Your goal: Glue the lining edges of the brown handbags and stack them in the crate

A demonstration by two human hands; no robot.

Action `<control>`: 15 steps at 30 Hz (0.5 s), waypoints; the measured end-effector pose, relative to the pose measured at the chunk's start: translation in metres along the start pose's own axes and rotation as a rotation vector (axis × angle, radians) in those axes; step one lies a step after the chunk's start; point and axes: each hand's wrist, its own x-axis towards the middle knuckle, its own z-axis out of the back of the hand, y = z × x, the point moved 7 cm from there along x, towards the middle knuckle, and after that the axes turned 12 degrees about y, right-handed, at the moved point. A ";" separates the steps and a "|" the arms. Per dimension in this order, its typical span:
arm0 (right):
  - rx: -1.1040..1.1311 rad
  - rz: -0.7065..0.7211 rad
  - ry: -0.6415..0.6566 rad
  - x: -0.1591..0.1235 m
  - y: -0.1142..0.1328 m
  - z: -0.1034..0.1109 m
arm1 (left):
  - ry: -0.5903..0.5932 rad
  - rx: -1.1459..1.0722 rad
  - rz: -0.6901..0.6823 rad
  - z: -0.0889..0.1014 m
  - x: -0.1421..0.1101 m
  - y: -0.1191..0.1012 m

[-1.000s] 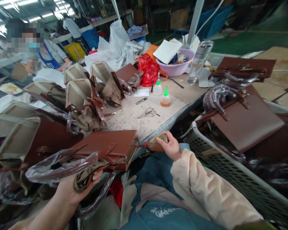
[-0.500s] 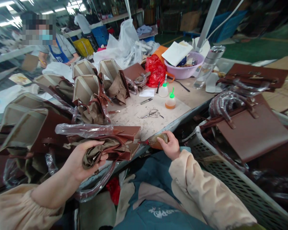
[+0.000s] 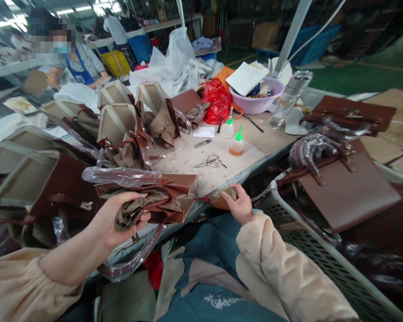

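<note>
My left hand (image 3: 129,219) is closed round the bunched olive lining of a brown leather handbag (image 3: 183,185), which lies on its side at the table's edge. Clear plastic wraps the bag's handles. Held level in my right hand (image 3: 238,203) is a squeeze bottle (image 3: 218,198) of amber liquid. Its red nozzle points left and meets the bag's edge, or nearly so; I cannot tell whether they touch. Beyond the bag, scissors (image 3: 213,161) and a small bottle with a green spout (image 3: 237,145) rest on the table.
Several unfinished bags (image 3: 119,123) crowd the table's left side. Behind the bottles are a red plastic bag (image 3: 217,100), a lilac basin (image 3: 255,100) and a clear flask (image 3: 289,98). A plastic crate (image 3: 298,223) with brown bags stands at my right. A co-worker (image 3: 82,62) sits across the table.
The view has shifted slightly. My left hand still grips the lining, and the bottle's nozzle has moved a little left along the bag's edge.
</note>
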 end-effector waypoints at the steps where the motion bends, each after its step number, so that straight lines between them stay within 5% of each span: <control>1: -0.006 0.009 -0.006 0.001 -0.001 -0.001 | 0.008 0.021 0.002 -0.001 0.000 -0.001; 15: -0.149 0.376 0.067 -0.006 0.034 -0.005 | 0.034 0.005 -0.009 0.003 0.005 0.001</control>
